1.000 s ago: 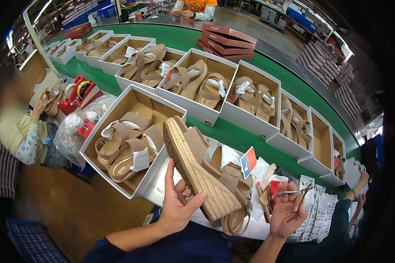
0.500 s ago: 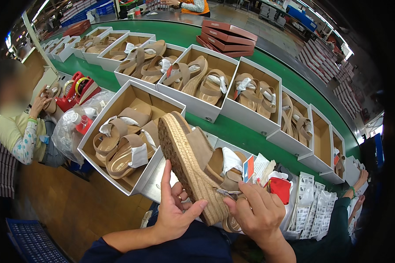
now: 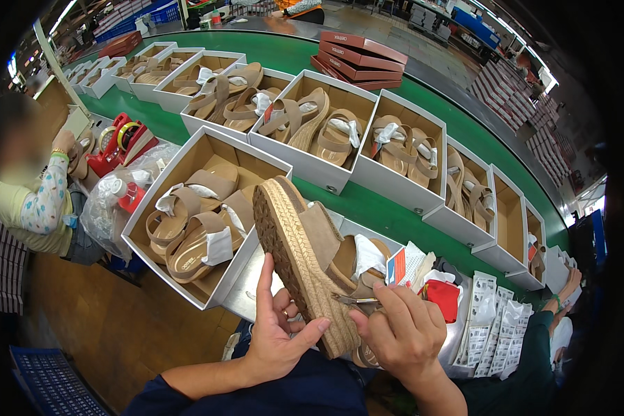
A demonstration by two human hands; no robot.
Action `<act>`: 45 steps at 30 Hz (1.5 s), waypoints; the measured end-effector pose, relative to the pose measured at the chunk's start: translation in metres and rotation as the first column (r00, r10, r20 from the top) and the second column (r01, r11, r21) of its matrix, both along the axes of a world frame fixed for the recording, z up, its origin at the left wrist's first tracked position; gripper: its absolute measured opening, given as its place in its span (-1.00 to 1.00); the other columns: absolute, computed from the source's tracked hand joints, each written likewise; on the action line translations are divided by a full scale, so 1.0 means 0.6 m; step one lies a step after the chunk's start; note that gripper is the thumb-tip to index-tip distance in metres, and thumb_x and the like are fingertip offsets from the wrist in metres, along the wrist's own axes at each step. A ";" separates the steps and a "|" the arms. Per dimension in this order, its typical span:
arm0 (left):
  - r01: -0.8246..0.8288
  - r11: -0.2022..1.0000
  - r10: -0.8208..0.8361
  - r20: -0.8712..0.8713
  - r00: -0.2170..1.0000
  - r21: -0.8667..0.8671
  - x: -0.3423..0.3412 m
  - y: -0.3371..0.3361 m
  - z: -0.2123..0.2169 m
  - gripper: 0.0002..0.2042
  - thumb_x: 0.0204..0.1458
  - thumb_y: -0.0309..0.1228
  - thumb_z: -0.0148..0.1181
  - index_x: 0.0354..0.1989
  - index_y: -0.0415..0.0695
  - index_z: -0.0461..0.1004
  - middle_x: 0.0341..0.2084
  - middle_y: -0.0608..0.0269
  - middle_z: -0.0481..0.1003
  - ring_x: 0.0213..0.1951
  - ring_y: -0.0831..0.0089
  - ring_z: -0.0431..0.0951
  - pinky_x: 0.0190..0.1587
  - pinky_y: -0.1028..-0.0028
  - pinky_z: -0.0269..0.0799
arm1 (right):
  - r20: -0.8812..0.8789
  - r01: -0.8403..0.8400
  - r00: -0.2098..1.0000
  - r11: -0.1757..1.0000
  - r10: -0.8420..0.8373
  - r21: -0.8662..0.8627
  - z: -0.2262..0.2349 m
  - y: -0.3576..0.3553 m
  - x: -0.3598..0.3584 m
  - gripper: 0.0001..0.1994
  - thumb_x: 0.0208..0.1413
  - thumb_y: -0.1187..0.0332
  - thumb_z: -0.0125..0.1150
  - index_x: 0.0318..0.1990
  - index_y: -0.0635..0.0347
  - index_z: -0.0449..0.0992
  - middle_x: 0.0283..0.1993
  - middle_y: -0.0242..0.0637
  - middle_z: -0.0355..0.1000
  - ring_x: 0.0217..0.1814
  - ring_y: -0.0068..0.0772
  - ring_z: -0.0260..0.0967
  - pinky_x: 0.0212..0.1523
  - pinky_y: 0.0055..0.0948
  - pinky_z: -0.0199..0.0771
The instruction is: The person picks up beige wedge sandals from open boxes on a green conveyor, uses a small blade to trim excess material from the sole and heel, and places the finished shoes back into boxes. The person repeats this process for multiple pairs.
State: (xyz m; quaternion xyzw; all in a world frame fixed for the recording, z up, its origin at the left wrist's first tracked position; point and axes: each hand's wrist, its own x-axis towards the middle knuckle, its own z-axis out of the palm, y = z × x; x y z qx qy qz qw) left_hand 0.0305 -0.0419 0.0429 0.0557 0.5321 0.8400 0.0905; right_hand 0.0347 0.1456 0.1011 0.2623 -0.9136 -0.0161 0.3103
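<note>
Tilted up on its side, a tan wedge sandal (image 3: pixel 301 267) with a braided rope-like sole edge rests in my left hand (image 3: pixel 281 336). My left thumb presses the sole edge, and the fingers support the dark underside. My right hand (image 3: pixel 405 333) pinches a slim brush (image 3: pixel 353 300) with a metal ferrule; its tip touches the braided edge near the heel strap. White tissue (image 3: pixel 369 256) wraps part of the strap, and a blue-and-orange tag (image 3: pixel 396 267) shows beside it. Left of the sandal stands an open box (image 3: pixel 137 239) with tan sandals inside.
Open boxes of sandals (image 3: pixel 319 156) line the green conveyor (image 3: pixel 353 197). Red-brown lids (image 3: pixel 360 59) are stacked beyond. A red pouch (image 3: pixel 442 299) and printed label strips (image 3: pixel 489 326) lie right. A co-worker (image 3: pixel 35 194) handles a sandal at left; another person's hand (image 3: pixel 572 281) shows at right.
The brush tip has shifted slightly left and up along the braided edge, my right hand with it. The sandal has barely moved. The co-worker at left has raised an arm.
</note>
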 end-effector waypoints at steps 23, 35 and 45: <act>0.085 0.990 -0.084 0.019 0.996 -0.110 -0.036 -0.020 0.010 0.04 0.08 -0.56 0.27 0.49 -0.02 -0.51 0.16 -0.07 0.35 0.06 0.36 0.51 -0.25 0.62 0.51 | 0.029 0.143 0.990 0.958 -0.141 -0.250 -0.017 0.009 -0.008 -0.68 -0.06 0.28 0.45 -0.60 0.13 0.38 -0.28 -0.33 0.54 -0.38 -0.32 0.46 -0.45 -0.36 0.23; 0.080 0.996 -0.078 0.046 0.996 -0.036 -0.046 -0.050 -0.006 0.00 0.10 -0.55 0.25 0.49 -0.04 -0.48 0.12 -0.04 0.38 0.05 0.37 0.51 -0.10 0.52 0.53 | 0.460 0.611 0.788 0.432 -0.409 -0.664 -0.143 0.103 0.030 -0.76 0.17 0.37 0.25 -0.50 0.32 0.48 -0.42 -0.12 0.47 -0.43 -0.14 0.42 -0.41 -0.27 0.36; -0.055 0.997 0.060 0.112 0.992 -0.047 -0.053 -0.045 -0.022 -0.10 -0.07 -0.45 0.17 0.47 -0.16 -0.17 0.07 -0.10 0.45 0.06 0.25 0.53 0.14 0.38 0.41 | 0.473 0.831 0.556 0.446 -0.684 -0.332 -0.271 0.130 0.093 -0.71 0.18 0.20 0.23 -0.52 0.16 0.49 -0.46 -0.17 0.44 -0.44 -0.03 0.43 -0.41 -0.09 0.38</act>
